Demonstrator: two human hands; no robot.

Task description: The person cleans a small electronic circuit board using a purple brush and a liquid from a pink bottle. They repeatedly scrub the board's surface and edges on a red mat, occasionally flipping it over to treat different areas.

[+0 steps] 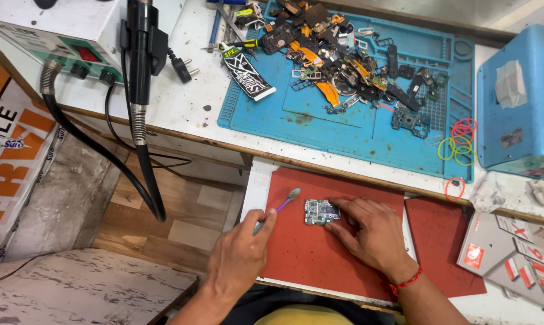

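A small green circuit board (321,212) lies on a red mat (308,253) on the pull-out shelf in front of me. My right hand (368,232) rests on the mat with its fingertips pressing the board's right side, holding it down. My left hand (242,253) grips a toothbrush (282,205) with a purple handle; its bristle head points up and to the right, just left of the board and not touching it.
A blue work mat (320,123) on the white bench above carries a heap of phone parts and flex cables. Rubber bands (458,147) lie at its right end. A hot-air station (61,36) and its black hose stand at the left, a blue box (519,102) at the right.
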